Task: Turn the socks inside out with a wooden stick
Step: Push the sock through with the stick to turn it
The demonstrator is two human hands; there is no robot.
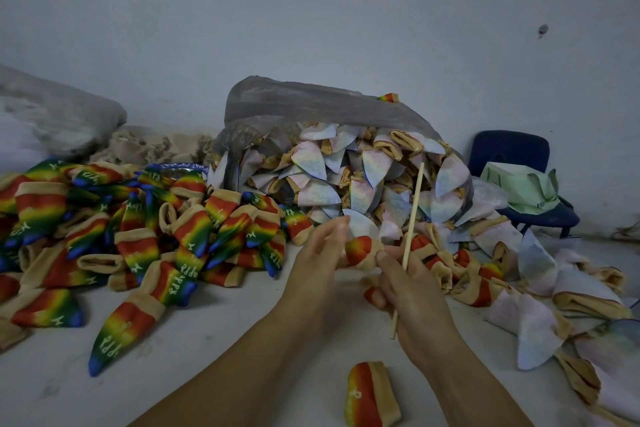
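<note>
My left hand [320, 253] and my right hand [412, 291] hold one small sock [360, 251] between them, its red and orange part showing with a tan cuff. A thin wooden stick [412, 215] stands nearly upright in my right hand, its lower end poking out below the palm. On the left lies a pile of rainbow socks [138, 236] with white lettering. Pale, whitish inside-out socks [349, 177] spill from a clear plastic bag [311, 104] in the middle and trail to the right.
One loose rainbow sock [370, 392] lies on the white surface near the bottom edge. A dark blue chair [512, 156] with a green bag [523, 191] stands at the right by the wall. A grey sack [59, 111] sits at the far left.
</note>
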